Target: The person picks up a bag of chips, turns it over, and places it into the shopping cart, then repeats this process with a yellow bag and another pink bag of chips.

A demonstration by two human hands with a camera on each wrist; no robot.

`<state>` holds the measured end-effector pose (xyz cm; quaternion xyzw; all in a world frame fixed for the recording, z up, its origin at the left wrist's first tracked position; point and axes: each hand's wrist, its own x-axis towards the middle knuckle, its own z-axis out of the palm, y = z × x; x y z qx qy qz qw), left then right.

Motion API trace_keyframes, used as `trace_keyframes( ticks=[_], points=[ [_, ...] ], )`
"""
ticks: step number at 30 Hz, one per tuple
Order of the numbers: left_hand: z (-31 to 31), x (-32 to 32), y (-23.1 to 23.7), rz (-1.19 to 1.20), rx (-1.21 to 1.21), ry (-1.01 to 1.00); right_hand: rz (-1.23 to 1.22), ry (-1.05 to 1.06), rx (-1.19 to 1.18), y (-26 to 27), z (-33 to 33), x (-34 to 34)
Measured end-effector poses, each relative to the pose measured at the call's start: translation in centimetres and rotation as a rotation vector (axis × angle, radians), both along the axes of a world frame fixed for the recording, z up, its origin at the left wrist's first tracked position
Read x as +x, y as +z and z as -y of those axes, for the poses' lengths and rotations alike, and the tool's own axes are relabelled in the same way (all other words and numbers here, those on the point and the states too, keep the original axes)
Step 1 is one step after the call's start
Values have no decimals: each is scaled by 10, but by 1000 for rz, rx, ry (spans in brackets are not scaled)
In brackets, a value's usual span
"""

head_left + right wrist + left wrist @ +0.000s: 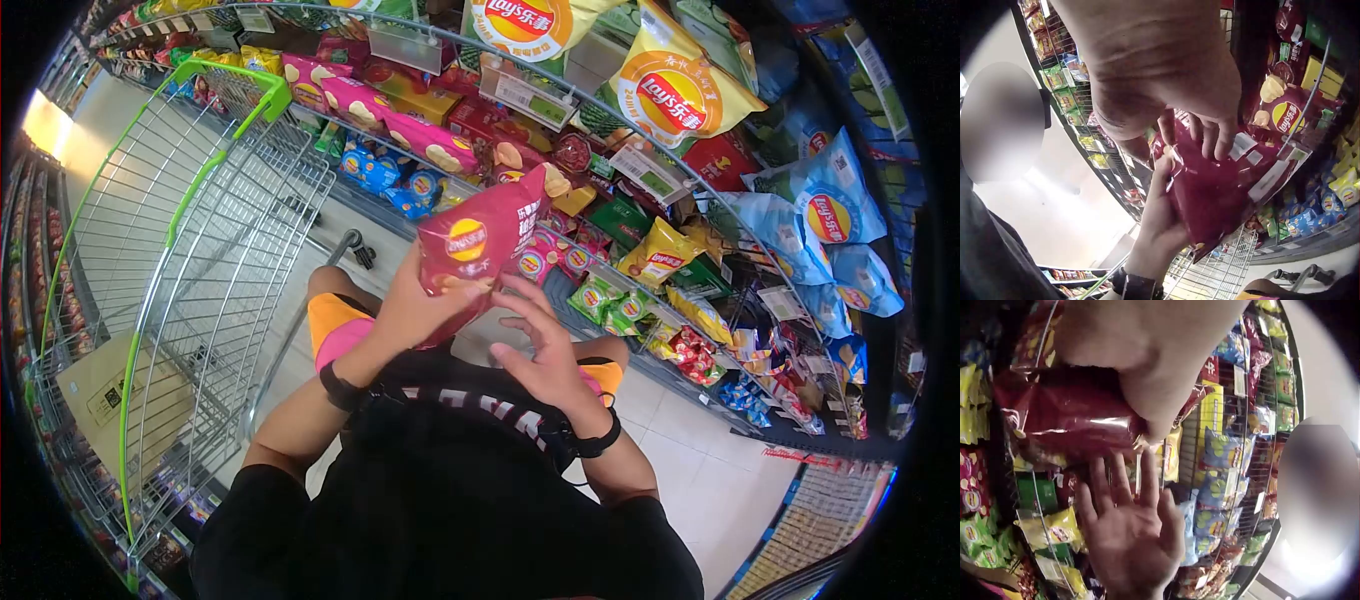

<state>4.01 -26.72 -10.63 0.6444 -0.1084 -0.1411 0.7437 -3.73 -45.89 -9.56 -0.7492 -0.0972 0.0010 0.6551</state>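
Note:
In the head view, my left hand (418,305) grips a dark red Lay's chip bag (470,235) low on its side, its thumb across the front. The bag is held up in front of the snack shelves. Beside its lower right corner is my right hand (545,350), fingers spread and loosely bent. The left wrist view shows that right hand (1132,547) palm on, its straight fingertips overlapping the lower edge of the bag (1072,425). From the right wrist, the right fingers hang over the bag (1210,194) while the left hand (1163,219) holds it.
On the left stands a wire shopping cart (215,235) with green trim and a brown cardboard piece (125,400) in it. Snack shelves curve ahead and right, with yellow Lay's bags (675,90), light blue bags (825,215) and small green packs (610,305). Tiled floor (690,470) lies below.

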Motion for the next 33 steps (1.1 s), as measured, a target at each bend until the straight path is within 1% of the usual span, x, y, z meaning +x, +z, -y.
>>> trace_keyframes(
  ticks=[1,2,3,4,5,6,9,10,11,13,14,17,20,21,23,26,28,29,30,33],
  points=[
    [-4,1,1,-54,-16,-33,-15,17,-5,-6,4,-1],
    [-9,0,4,-111,-32,-67,1,-27,5,-21,12,1],
    [-14,0,4,-170,-48,-102,27,-69,78,-26,17,3],
    [-17,2,0,-112,-105,-232,51,-114,152,-29,20,4],
    [-18,0,0,-105,-100,-287,77,-160,224,-30,22,5],
    [-18,-1,1,-94,-95,-342,20,-86,335,-20,21,6],
    [-20,-4,2,-77,-102,-485,-128,-54,468,-12,25,-2],
    [-21,-2,1,-77,-117,-522,-160,-72,472,-13,27,-4],
    [-21,0,1,-77,-133,-563,-166,-47,481,-14,28,-5],
    [-22,0,-2,-137,-65,-611,-177,5,495,-15,30,-7],
    [-22,0,-3,-165,-30,-634,-187,-16,481,-18,30,-9],
    [-17,-3,-3,-147,-72,-560,-195,-2,485,-21,33,-10],
    [-15,-3,-4,-100,-69,-529,-166,9,481,-25,35,-10],
    [-17,-1,0,-176,18,-569,-152,9,483,-25,34,-10],
    [-23,4,12,-329,193,-643,-153,-64,448,-24,31,-9],
    [-22,-3,-20,-111,27,-504,-119,-218,418,-19,21,-4],
    [-16,-4,-21,127,0,-465,-94,-314,425,-22,18,0],
    [-12,-5,-21,247,-14,-444,-89,-304,413,-22,18,2],
    [-12,-6,-17,213,12,-446,-85,-293,400,-23,19,3],
    [-7,-10,-10,-47,-35,-368,-84,-241,342,-32,24,5]
  ],
)
